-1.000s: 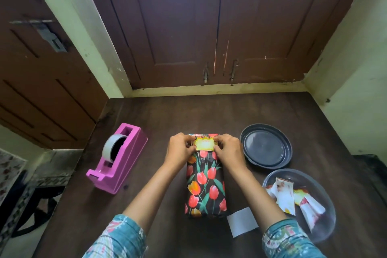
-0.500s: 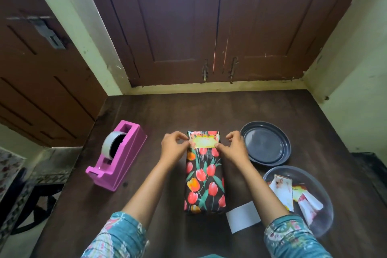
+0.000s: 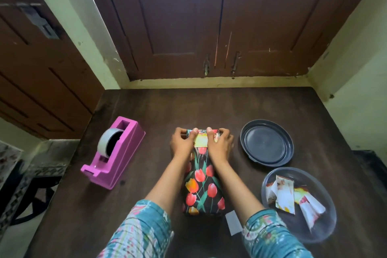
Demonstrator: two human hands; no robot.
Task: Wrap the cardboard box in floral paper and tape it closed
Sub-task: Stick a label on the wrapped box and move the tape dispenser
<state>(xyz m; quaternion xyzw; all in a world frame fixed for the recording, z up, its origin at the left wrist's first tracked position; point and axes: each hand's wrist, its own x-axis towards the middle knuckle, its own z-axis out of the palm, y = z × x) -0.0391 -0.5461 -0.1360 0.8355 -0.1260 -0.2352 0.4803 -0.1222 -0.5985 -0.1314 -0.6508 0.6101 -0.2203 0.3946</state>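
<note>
While the wrapped box (image 3: 202, 184) points lengthwise toward the doors (image 3: 188, 27), left hand (image 3: 181, 145) and right hand (image 3: 220, 145) grip its far end, flanking an illegible yellow label (image 3: 201, 141).

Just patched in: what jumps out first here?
The tulip-print wrapped box lies mid-table, left hand and right hand holding its far end beside a yellow label. A pink tape dispenser stands left of it; a dark plate and clear dish of paper scraps lie right.
</note>
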